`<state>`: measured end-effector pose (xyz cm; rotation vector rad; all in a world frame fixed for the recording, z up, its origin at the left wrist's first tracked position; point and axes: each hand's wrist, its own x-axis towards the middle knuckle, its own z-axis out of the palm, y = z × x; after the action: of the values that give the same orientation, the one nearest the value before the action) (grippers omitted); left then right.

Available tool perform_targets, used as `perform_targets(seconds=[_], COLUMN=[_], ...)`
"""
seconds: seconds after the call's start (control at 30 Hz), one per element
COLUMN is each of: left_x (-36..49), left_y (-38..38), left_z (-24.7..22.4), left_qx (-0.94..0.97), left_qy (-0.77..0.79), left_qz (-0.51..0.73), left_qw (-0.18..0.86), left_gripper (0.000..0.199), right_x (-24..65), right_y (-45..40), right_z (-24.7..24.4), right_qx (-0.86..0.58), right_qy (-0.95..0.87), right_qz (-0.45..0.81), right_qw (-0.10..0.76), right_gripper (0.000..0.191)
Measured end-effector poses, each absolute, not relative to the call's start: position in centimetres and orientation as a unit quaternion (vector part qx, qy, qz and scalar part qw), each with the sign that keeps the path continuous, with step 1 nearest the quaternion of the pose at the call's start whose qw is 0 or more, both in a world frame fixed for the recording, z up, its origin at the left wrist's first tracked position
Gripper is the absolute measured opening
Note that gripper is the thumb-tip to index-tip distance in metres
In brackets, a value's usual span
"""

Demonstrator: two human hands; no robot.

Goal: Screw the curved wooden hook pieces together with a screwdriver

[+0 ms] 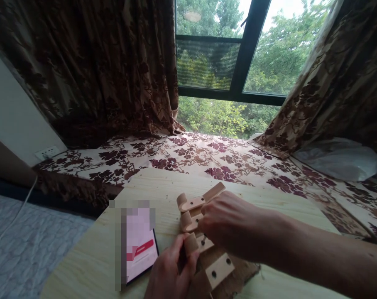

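Several pale wooden hooks (220,270), with rounded pegs and dark screw holes, sit in a row on a brown wooden board (247,274). My left hand (170,268) grips the rounded peg (191,244) of one hook between thumb and fingers. Over the row, my right hand (221,220) is closed in a fist. A thin metal shaft (204,238) shows below it, at a hole in the hook that my left hand holds. The rest of that tool is hidden inside the fist.
A phone (141,249) with a pink screen, partly blurred out, lies left of my left hand on the light wooden table (91,249). Floral cloth (188,153) covers the window ledge behind, where a white plastic bag (341,158) rests at the right. Curtains (113,62) frame the window.
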<state>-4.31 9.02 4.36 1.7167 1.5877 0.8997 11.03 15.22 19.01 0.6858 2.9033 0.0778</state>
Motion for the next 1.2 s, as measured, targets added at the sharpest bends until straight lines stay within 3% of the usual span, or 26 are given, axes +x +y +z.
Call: perform_targets(seconds=[0.4, 0.63, 0.97, 1.07, 1.2], left_x=[-4.4, -4.4, -4.6, -4.6, -4.6], left_y=[8.7, 8.9, 8.8, 8.7, 8.7], left_z=[4.1, 3.7, 3.9, 3.9, 4.1], left_qx=[0.653, 0.646, 0.663, 0.652, 0.641], left_qy=[0.598, 0.587, 0.581, 0.588, 0.588], left_qz=[0.347, 0.345, 0.347, 0.340, 0.336], left_qw=[0.310, 0.344, 0.321, 0.336, 0.362], left_gripper=[0.029, 0.029, 0.029, 0.028, 0.029], right_x=[10.6, 11.4, 10.0, 9.9, 10.0], right_y=[14.8, 14.7, 14.9, 15.2, 15.6], right_z=[19.7, 19.8, 17.8, 18.3, 19.2], right_qx=[0.247, 0.244, 0.186, 0.217, 0.308], right_qy=[0.967, 0.963, 0.980, 0.972, 0.937], right_qz=[-0.010, -0.012, 0.034, 0.007, 0.005], right_qw=[0.061, 0.117, 0.067, 0.091, 0.164], right_gripper=[0.018, 0.018, 0.023, 0.010, 0.012])
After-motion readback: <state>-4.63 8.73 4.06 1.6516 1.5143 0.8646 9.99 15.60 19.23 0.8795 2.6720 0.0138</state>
